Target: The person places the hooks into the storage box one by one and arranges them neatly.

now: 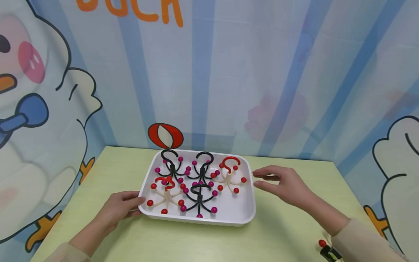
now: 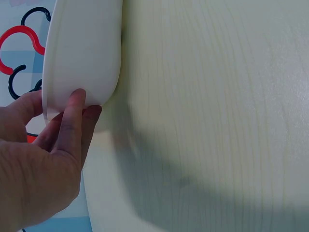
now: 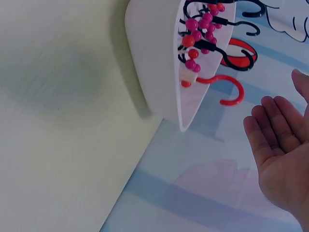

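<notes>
A white plastic tray (image 1: 235,209) lies on the table in the head view. My left hand (image 1: 121,205) grips its left end, thumb over the rim and fingers against the outer wall (image 2: 82,53). My right hand (image 1: 288,183) is beside the right end, fingers extended, holding nothing; the right wrist view shows its open palm (image 3: 285,140). Inside the tray are several hook-topped pieces with splayed, ball-tipped legs. Three are black with magenta balls, such as the front black piece (image 1: 199,198). Two cream pieces, one at right (image 1: 228,178) and one at left (image 1: 167,196), have red hooks and red balls.
The pale yellow-green table (image 1: 183,242) runs back to a blue-striped cartoon curtain (image 1: 226,72). At the lower right, partly behind my right sleeve (image 1: 356,240), a small red ball (image 1: 322,243) shows next to a dark object (image 1: 330,253).
</notes>
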